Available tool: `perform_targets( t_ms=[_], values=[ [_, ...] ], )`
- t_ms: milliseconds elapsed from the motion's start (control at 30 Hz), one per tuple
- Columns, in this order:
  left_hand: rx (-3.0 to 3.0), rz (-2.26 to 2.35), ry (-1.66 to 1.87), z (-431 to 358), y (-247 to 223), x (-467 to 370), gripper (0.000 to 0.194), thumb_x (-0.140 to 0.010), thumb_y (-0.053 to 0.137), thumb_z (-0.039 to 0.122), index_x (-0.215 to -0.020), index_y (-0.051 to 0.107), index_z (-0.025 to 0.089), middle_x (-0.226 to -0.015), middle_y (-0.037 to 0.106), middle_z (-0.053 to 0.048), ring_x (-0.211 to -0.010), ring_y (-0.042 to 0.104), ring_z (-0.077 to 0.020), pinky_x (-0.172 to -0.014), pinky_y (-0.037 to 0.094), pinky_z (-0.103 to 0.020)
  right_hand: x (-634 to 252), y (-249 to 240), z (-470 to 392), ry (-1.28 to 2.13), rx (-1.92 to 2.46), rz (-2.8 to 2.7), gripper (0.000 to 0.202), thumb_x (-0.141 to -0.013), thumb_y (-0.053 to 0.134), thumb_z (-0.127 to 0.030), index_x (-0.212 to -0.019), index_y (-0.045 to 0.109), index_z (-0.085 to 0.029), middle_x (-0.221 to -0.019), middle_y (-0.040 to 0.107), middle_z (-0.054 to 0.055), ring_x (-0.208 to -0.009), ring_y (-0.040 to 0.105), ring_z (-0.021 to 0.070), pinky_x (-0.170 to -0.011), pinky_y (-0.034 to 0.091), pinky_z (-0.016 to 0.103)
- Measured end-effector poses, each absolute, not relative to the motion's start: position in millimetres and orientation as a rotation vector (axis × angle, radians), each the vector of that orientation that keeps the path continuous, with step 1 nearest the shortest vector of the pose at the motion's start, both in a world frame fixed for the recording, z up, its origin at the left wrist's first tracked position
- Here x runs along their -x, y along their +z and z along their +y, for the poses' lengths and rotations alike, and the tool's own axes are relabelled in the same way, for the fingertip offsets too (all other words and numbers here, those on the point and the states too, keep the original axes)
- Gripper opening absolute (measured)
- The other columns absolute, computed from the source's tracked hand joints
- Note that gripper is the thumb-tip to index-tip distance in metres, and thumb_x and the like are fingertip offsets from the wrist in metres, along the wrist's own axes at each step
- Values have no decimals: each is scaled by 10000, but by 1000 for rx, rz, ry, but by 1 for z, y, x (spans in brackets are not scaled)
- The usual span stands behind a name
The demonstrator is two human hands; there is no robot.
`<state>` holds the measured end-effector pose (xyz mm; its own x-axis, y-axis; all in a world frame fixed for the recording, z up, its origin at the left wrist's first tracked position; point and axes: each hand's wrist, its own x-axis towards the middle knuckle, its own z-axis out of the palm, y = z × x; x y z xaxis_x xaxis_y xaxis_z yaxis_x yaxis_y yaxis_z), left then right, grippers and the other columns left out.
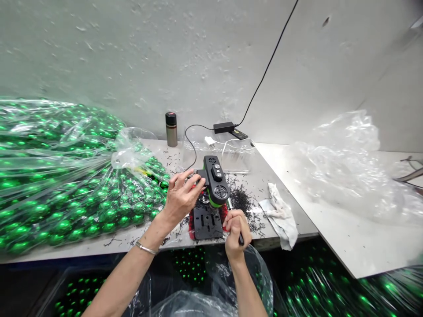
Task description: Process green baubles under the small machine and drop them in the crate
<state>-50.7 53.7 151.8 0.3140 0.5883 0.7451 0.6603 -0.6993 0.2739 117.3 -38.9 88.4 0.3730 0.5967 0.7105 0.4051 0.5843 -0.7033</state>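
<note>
A small black-and-green bench machine (pixel 215 180) has round vent grilles and buttons on its top. Below it lies a slotted black base plate (pixel 208 223), with red material showing at both sides. The fingers of my left hand (pixel 183 196) are bent over the black block on the machine's left side; the thumb is mostly hidden. My right hand (pixel 238 231) is wrapped round a black-handled lever (pixel 241 240), whose metal shaft runs up towards the machine. Many small black pieces (pixel 240 200) lie heaped just right of the machine.
A clear bag of shiny green balls (pixel 72 185) fills the left. Behind the machine are a flask (pixel 171 130), a clear plastic tray (pixel 244 164), a power adapter (pixel 224 127) and a white plug (pixel 209 141). A stained cloth (pixel 280 215) hangs over the edge; clear plastic sheeting (pixel 346 171) lies right.
</note>
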Motion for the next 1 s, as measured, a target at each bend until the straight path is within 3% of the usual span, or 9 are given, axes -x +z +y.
perform_targets(
  t_ms=[133, 267, 333, 400, 500, 567, 733, 900, 1000],
  values=[
    [2298, -1283, -1730, 48, 155, 64, 202, -959, 602, 344, -1072, 762, 293, -1140, 747, -51, -1226, 597, -264, -1083, 405, -489, -118, 91, -38, 168, 989, -1251, 377, -996, 395, -219, -623, 452, -207, -691, 514, -4, -639, 527, 124, -568, 406, 270],
    [1919, -1746, -2226, 45, 135, 89, 363, -1010, 468, 410, -1132, 742, 205, -1146, 741, -81, -1110, 665, -228, -1011, 508, -424, -119, 91, -38, 185, 990, -1260, 364, -990, 401, -221, -628, 449, -211, -702, 514, 1, -641, 530, 131, -569, 411, 281],
    [1919, -1983, -2136, 49, 117, 102, 361, -982, 502, 415, -1084, 750, 174, -1123, 750, -98, -1045, 689, -232, -964, 538, -415, -119, 91, -38, 187, 985, -1256, 356, -986, 407, -214, -633, 453, -211, -701, 513, 1, -650, 533, 134, -572, 413, 282],
    [2142, -2072, -1782, 56, 99, 112, 289, -942, 557, 378, -974, 761, 176, -1057, 764, -98, -959, 704, -236, -903, 557, -406, -119, 91, -38, 177, 976, -1254, 346, -984, 410, -203, -641, 462, -210, -698, 514, 1, -654, 536, 134, -572, 411, 280],
    [2414, -1938, -1227, 68, 79, 114, 263, -928, 572, 319, -748, 707, 183, -824, 744, -92, -786, 696, -238, -790, 556, -372, -120, 92, -38, 163, 968, -1270, 337, -983, 409, -187, -653, 476, -206, -707, 526, 1, -644, 534, 126, -571, 407, 276],
    [2443, -1852, -1087, 75, 71, 109, 282, -932, 583, 326, -696, 651, 186, -745, 705, -88, -759, 681, -242, -785, 541, -364, -120, 93, -37, 164, 964, -1285, 342, -984, 406, -181, -650, 474, -204, -715, 531, 3, -644, 532, 123, -571, 409, 273],
    [2473, -1868, -1051, 89, 61, 85, 247, -956, 565, 340, -777, 608, 176, -744, 658, -51, -801, 676, -215, -890, 510, -352, -120, 96, -38, 154, 942, -1314, 344, -984, 406, -166, -648, 471, -202, -701, 525, -4, -669, 536, 123, -595, 408, 271],
    [2509, -2018, -1028, 92, 58, 78, 139, -904, 591, 249, -961, 651, 137, -892, 692, -99, -811, 692, -233, -827, 536, -363, -121, 96, -39, 149, 956, -1340, 339, -981, 403, -167, -652, 472, -203, -700, 527, -7, -668, 537, 125, -602, 403, 276],
    [2535, -2308, -1408, 77, 65, 85, 339, -884, 608, 283, -1196, 616, 152, -988, 704, -99, -857, 692, -226, -785, 562, -361, -122, 94, -39, 149, 943, -1346, 338, -980, 407, -172, -651, 478, -206, -686, 520, -7, -674, 543, 132, -600, 411, 279]
  ],
)
